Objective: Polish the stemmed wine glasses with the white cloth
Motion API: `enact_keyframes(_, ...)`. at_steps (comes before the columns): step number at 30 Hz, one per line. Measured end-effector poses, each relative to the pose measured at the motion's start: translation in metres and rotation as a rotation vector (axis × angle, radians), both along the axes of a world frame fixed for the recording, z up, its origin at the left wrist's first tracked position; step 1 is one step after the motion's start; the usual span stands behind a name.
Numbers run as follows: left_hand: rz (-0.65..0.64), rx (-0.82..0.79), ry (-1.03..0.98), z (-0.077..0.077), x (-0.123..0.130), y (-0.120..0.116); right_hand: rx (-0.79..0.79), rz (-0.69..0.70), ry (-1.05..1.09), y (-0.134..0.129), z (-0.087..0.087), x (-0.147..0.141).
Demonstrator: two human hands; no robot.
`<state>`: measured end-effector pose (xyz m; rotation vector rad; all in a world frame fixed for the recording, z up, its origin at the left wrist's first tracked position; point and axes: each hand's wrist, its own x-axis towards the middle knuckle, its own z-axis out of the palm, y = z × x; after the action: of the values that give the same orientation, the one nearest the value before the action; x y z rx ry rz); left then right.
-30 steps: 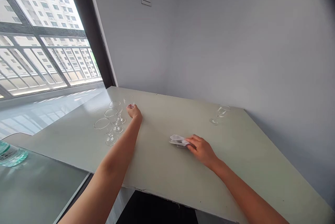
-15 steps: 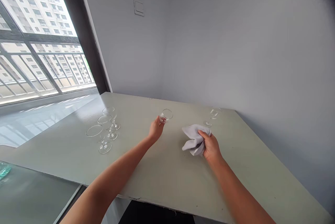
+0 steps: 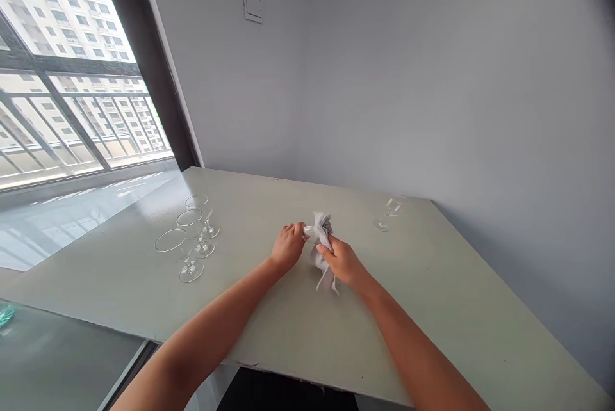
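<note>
Above the middle of the table, my left hand is closed around the lower part of a clear wine glass, which lies tilted toward the right. A pale grey cloth is bunched in my right hand and covers the glass's bowl, so the rim is hidden. The two hands are close together, with the cloth touching the glass between them. Loose ends of the cloth hang below my right fingers.
Several clear wine glasses stand upright in a row on the left. Another wine glass stands at the back right, near the wall. A green glass object shows at the left edge, on a lower dark surface.
My right hand has moved left with the cloth and brought it over the glass. My left hand has turned, so the glass's bowl now points right into the cloth.
</note>
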<state>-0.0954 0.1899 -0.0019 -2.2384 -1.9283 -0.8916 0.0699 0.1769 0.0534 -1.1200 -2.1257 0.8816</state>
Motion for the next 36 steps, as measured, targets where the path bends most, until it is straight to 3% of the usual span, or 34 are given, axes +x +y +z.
enact_keyframes(7,-0.18,0.027,0.196,0.003,0.01,-0.006,-0.54,0.142,0.304,0.009,-0.003,0.021)
enact_keyframes(13,-0.257,0.143,0.205,0.017,0.006,-0.009,-0.794,-0.095,0.682,0.004,-0.003,0.023)
enact_keyframes(17,-0.388,-0.162,-0.009,0.039,-0.002,-0.012,-0.644,0.074,0.49,-0.001,0.013,0.04)
enact_keyframes(19,-0.555,-0.475,-0.155,0.055,-0.006,-0.015,-0.564,0.223,0.308,-0.003,0.022,0.052)
enact_keyframes(21,-0.746,-0.802,-0.242,0.069,-0.008,-0.018,-0.583,0.325,0.215,-0.003,0.027,0.061)
enact_keyframes(22,-0.789,-0.888,-0.262,0.074,-0.007,-0.02,-0.618,0.33,0.229,-0.002,0.027,0.064)
enact_keyframes(24,-0.697,-0.784,-0.262,0.079,-0.003,-0.022,-0.686,0.214,0.362,0.001,0.025,0.063)
enact_keyframes(27,-0.44,-0.255,-0.097,0.074,0.007,-0.023,-0.765,-0.09,0.627,0.002,0.018,0.053)
enact_keyframes(29,-0.393,-0.044,0.052,0.066,0.011,-0.022,-0.798,-0.182,0.715,0.0,0.016,0.047)
enact_keyframes(32,-0.39,-0.051,0.077,0.061,0.008,-0.02,-0.762,-0.071,0.666,-0.01,0.019,0.046)
enact_keyframes(36,-0.43,-0.388,-0.211,0.076,-0.003,-0.022,-0.487,0.189,0.246,-0.019,0.031,0.057)
